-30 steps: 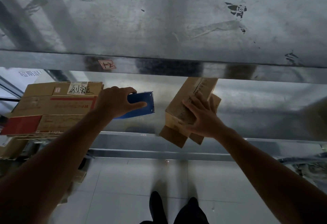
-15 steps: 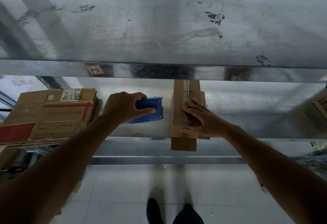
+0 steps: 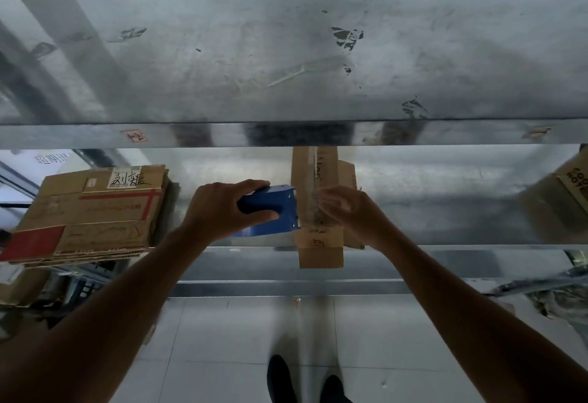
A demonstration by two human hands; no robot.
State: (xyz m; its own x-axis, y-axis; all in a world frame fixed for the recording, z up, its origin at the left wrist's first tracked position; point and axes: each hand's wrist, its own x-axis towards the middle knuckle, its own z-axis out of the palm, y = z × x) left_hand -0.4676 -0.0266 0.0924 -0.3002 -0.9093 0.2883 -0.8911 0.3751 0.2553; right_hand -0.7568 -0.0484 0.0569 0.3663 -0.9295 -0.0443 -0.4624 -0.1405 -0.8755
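I counted one blue dispenser [image 3: 274, 211], one long box [image 3: 319, 254] and my two hands. My left hand [image 3: 222, 208] gripped the dispenser, fingers over its top and thumb underneath. Its front end touched the box's left side, where half a second earlier a gap had shown between them. The box lay near the middle of the shelf [image 3: 445, 208], its near end hanging over the front edge. It pointed straight back, though a second before it had sat at an angle. A flatter piece of cardboard [image 3: 346, 173] showed at its right side. My right hand [image 3: 350, 208] had lain flat on the box. Now its fingers were curled at the box top beside the dispenser, too blurred to tell whether they pinched anything. The print along the box was also too blurred to read. At the shelf's left end sat one stack of flattened cartons [image 3: 95, 211] with a white handwritten label. At the right end stood one carton [image 3: 560, 199], partly showing "NOTE". One red tag [image 3: 135, 136] was stuck on the front edge of the upper shelf [image 3: 286, 52].
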